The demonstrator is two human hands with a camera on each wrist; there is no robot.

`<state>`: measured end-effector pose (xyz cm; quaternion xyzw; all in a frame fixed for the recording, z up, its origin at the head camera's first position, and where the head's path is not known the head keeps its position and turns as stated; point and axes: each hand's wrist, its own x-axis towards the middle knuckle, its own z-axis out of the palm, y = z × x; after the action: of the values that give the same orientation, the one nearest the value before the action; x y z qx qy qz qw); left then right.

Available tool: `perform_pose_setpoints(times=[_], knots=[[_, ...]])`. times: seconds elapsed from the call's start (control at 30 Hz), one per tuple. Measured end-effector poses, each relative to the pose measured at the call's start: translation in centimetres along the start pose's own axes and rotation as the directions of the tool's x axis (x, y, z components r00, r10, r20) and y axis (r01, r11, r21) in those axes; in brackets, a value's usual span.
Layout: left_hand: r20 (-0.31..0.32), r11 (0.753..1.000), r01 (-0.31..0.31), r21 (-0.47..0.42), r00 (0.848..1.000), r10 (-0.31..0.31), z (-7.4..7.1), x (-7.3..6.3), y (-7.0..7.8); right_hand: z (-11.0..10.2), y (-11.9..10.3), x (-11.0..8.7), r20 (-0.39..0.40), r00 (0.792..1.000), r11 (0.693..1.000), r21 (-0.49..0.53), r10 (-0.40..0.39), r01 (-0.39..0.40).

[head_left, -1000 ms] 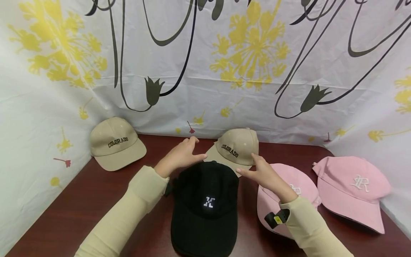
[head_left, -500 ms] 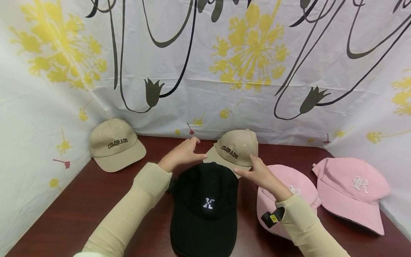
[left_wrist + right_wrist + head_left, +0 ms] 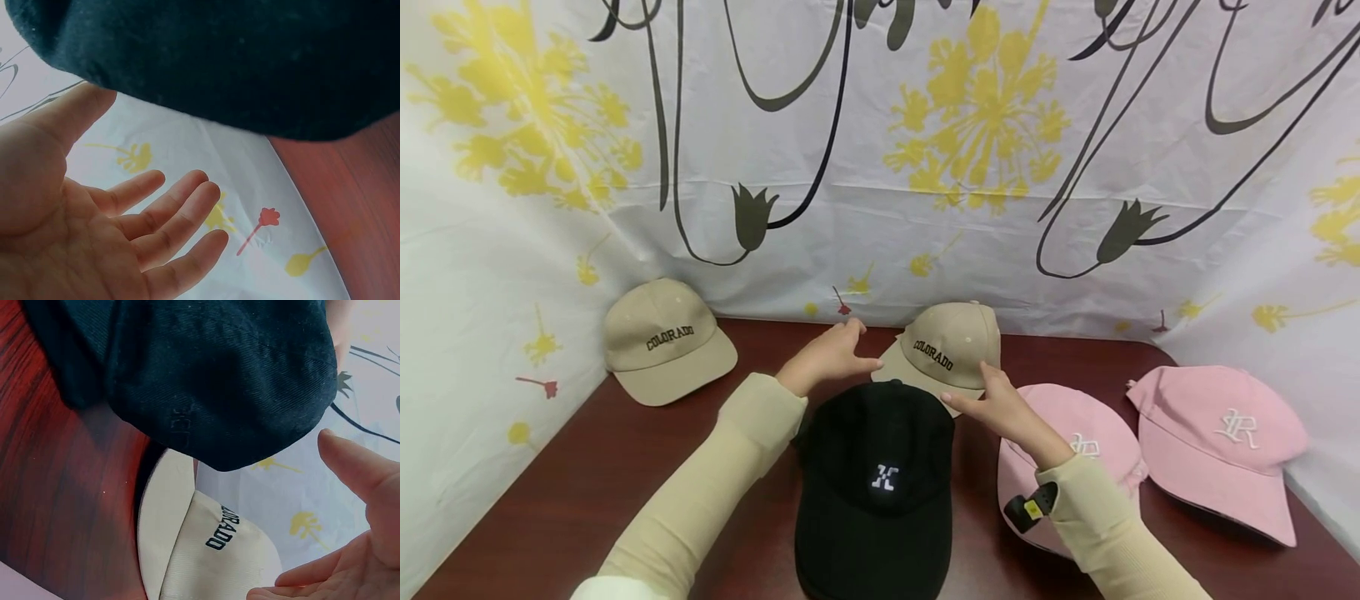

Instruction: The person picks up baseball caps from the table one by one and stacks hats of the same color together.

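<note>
In the head view a black baseball cap (image 3: 880, 508) with a small white emblem lies at the front centre, brim toward me. Behind its crown my left hand (image 3: 827, 358) is spread, thumb pointing right; the left wrist view has its palm and loose fingers below the dark crown (image 3: 219, 62). My right hand (image 3: 1003, 408) is also spread, thumb and fingers apart, at the back right of the black cap. It overlaps the beige COLORADO cap (image 3: 958, 333) behind. The right wrist view places that hand (image 3: 350, 544) beside the black crown (image 3: 219, 387), holding nothing.
Another beige COLORADO cap (image 3: 662, 342) lies at the back left. Two pink caps stand at the right: a nearer pink cap (image 3: 1060, 408), partly behind my right forearm, and a farther pink cap (image 3: 1217, 442). A printed white curtain (image 3: 865, 242) closes off the dark red table (image 3: 550, 517).
My left forearm has edged a little forward and right, and my right hand slightly left. The view has shifted slightly; the caps keep their places.
</note>
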<state>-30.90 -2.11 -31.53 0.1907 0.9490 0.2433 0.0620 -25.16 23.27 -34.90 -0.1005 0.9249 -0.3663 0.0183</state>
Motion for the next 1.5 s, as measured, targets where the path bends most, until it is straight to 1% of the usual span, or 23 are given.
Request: perform_pose_setpoints(times=[0.1,0.27,0.47,0.63,0.73,0.87,0.97,1.07,1.13,1.23,1.37,1.5], knots=[[0.003,1.000,0.005,0.010,1.000,-0.005,0.2,0.4,-0.2,0.1,0.1,0.1,0.006,1.000,1.000,0.003,0.010,-0.010],[0.028,1.000,0.016,0.004,0.999,-0.016,0.5,1.0,-0.4,0.4,0.1,0.3,0.016,1.000,1.000,0.016,0.020,-0.020],[0.046,1.000,0.008,0.005,0.999,-0.008,1.0,1.7,-0.6,0.6,0.3,0.6,0.024,0.999,0.999,0.024,0.034,-0.035],[0.053,1.000,0.014,0.016,0.998,-0.014,1.2,2.2,-0.8,0.6,0.7,0.9,0.049,0.997,0.998,0.023,0.064,-0.065],[0.061,0.999,0.025,0.022,0.998,-0.027,1.2,2.4,-1.0,0.7,0.9,1.0,0.067,0.994,0.995,0.043,0.087,-0.090],[0.078,0.999,0.035,0.034,0.996,-0.038,1.0,2.6,-1.3,0.8,1.2,1.2,0.077,0.995,0.995,0.067,0.070,-0.076],[0.084,0.998,0.036,0.041,0.996,-0.039,0.8,2.9,-1.4,0.9,1.5,1.3,0.069,0.997,0.997,0.053,0.047,-0.051],[0.093,0.999,0.036,0.029,0.995,-0.038,0.7,3.2,-1.6,1.0,1.7,1.5,0.062,0.997,0.997,0.058,0.050,-0.054],[0.105,0.999,0.038,0.011,0.994,-0.039,0.7,3.5,-1.7,1.1,1.7,1.5,0.062,0.996,0.995,0.079,0.057,-0.062],[0.117,1.000,0.025,-0.006,0.993,-0.024,0.9,4.0,-1.9,1.3,1.8,1.5,0.064,0.994,0.990,0.106,0.092,-0.098],[0.127,1.000,0.011,-0.014,0.992,-0.009,1.3,4.8,-2.3,1.6,2.1,1.5,0.059,0.989,0.988,0.060,0.138,-0.141],[0.149,1.000,0.020,-0.013,0.989,-0.018,1.3,5.4,-2.7,1.9,2.5,1.7,0.058,0.988,0.990,0.011,0.141,-0.142]])
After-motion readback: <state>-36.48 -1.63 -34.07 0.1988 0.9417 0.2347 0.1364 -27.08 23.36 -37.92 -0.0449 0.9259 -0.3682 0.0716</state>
